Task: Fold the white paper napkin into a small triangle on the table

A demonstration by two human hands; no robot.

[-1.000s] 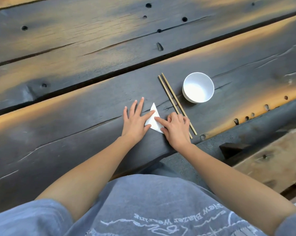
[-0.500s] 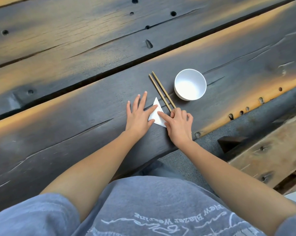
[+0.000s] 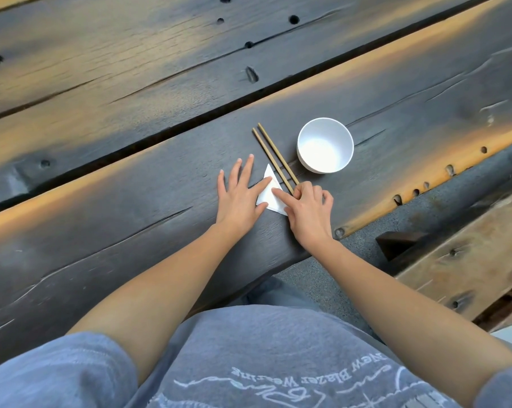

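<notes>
The white paper napkin (image 3: 271,193) is already a small triangle, lying flat near the front edge of the dark wood surface (image 3: 131,219). The left hand (image 3: 239,197) rests on it with fingers spread. The right hand (image 3: 306,209) presses one pointing finger down, the others curled. Only flattening looks left. The white bowl (image 3: 325,145) beside the chopsticks (image 3: 274,157) looks empty

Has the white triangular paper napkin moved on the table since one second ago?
Yes. The white triangular paper napkin slid to the right, toward the two wooden chopsticks; the gap beside them is now much narrower.
</notes>
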